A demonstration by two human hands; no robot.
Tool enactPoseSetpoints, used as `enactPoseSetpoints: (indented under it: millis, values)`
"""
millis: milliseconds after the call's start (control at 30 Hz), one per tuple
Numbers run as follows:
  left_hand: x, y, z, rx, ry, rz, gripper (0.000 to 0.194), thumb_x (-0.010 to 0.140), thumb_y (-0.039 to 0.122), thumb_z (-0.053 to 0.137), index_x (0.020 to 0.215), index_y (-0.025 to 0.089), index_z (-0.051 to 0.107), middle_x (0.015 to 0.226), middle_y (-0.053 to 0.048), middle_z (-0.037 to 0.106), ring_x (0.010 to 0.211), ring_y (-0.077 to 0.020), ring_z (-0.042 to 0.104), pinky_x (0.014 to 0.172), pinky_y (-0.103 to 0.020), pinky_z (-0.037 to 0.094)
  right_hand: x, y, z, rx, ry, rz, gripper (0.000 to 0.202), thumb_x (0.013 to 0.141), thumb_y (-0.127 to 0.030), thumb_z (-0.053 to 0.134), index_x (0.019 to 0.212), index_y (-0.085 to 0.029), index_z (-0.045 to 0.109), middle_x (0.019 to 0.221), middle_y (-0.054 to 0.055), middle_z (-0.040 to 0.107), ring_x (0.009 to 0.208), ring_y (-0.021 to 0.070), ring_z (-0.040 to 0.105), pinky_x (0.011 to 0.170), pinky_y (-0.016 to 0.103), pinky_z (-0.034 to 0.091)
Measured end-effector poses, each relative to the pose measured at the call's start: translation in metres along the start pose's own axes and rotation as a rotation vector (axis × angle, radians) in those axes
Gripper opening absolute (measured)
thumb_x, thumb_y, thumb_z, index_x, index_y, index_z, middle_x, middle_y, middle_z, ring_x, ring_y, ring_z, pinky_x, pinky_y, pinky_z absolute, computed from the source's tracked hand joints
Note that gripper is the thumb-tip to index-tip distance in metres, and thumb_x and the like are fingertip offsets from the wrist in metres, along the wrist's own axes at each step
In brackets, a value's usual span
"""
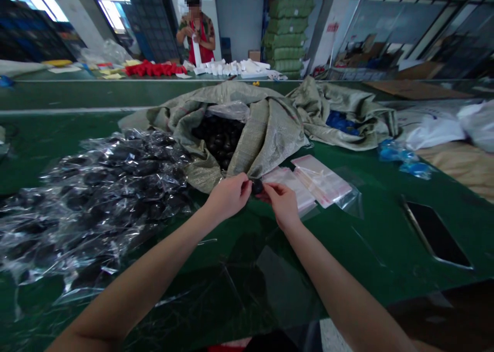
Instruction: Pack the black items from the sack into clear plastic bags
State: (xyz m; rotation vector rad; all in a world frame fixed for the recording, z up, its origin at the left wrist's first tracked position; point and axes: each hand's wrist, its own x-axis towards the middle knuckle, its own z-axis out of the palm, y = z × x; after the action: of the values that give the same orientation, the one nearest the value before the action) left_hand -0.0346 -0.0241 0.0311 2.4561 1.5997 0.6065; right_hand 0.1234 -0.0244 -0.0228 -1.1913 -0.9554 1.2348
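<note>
My left hand (228, 195) and my right hand (283, 204) meet over the green table (366, 249), both pinching one small black round piece (257, 187). Just behind them lies an open woven sack (266, 130) full of the same black pieces (219, 138). Flat clear zip bags (322, 179) lie beside my right hand. A heap of filled clear bags (104, 192) spreads out to the left of my left arm.
A dark phone (438, 233) lies on the table at the right. Blue bagged items (401, 156) and white bags (436, 130) sit at the far right. Another person (196, 28) stands at a far table with red and white goods.
</note>
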Motion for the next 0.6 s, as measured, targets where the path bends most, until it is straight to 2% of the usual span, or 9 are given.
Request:
enactPoseSetpoints:
  millis: [67, 167, 300, 433, 600]
  values:
    - [0.000, 0.003, -0.001, 0.039, 0.011, -0.059, 0.028, 0.093, 0.032, 0.038, 0.083, 0.018, 0.059, 0.074, -0.006, 0.065, 0.066, -0.0181, 0.061, 0.061, -0.027, 0.039, 0.000, -0.011, 0.001, -0.256, 0.068, -0.129, 0.022, 0.075, -0.037, 0.062, 0.078, -0.016, 0.065, 0.069, 0.005, 0.068, 0.061, 0.0187, 0.065, 0.067, 0.034, 0.052]
    - [0.002, 0.009, -0.011, 0.068, 0.051, -0.172, 0.029, 0.091, 0.033, 0.040, 0.084, 0.018, 0.063, 0.076, -0.008, 0.068, 0.070, -0.0202, 0.064, 0.065, -0.028, 0.042, -0.002, -0.040, 0.006, -0.650, 0.140, -0.380, 0.019, 0.078, -0.033, 0.060, 0.074, -0.016, 0.068, 0.070, 0.006, 0.070, 0.066, 0.0199, 0.065, 0.068, 0.033, 0.049]
    - [0.006, 0.013, -0.037, 0.011, 0.132, -0.277, 0.032, 0.090, 0.035, 0.040, 0.085, 0.018, 0.066, 0.079, -0.009, 0.070, 0.074, -0.0210, 0.065, 0.068, -0.029, 0.043, -0.008, -0.091, 0.021, -0.911, 0.176, -0.606, 0.018, 0.080, -0.028, 0.057, 0.074, -0.017, 0.070, 0.072, 0.006, 0.071, 0.067, 0.0198, 0.065, 0.068, 0.031, 0.047]
    - [0.005, 0.014, -0.060, -0.078, 0.221, -0.362, 0.031, 0.089, 0.035, 0.041, 0.083, 0.019, 0.067, 0.078, -0.008, 0.070, 0.072, -0.0202, 0.064, 0.066, -0.028, 0.042, -0.011, -0.131, 0.035, -1.035, 0.146, -0.631, 0.017, 0.077, -0.026, 0.058, 0.071, -0.018, 0.072, 0.069, 0.006, 0.071, 0.066, 0.0201, 0.065, 0.068, 0.031, 0.046]
    - [0.000, 0.017, -0.070, -0.117, 0.276, -0.432, 0.029, 0.086, 0.036, 0.043, 0.079, 0.019, 0.066, 0.076, -0.009, 0.069, 0.072, -0.0219, 0.064, 0.063, -0.029, 0.039, -0.010, -0.154, 0.043, -1.042, 0.070, -0.602, 0.017, 0.075, -0.025, 0.059, 0.067, -0.017, 0.073, 0.061, 0.003, 0.069, 0.061, 0.0182, 0.064, 0.066, 0.029, 0.046]
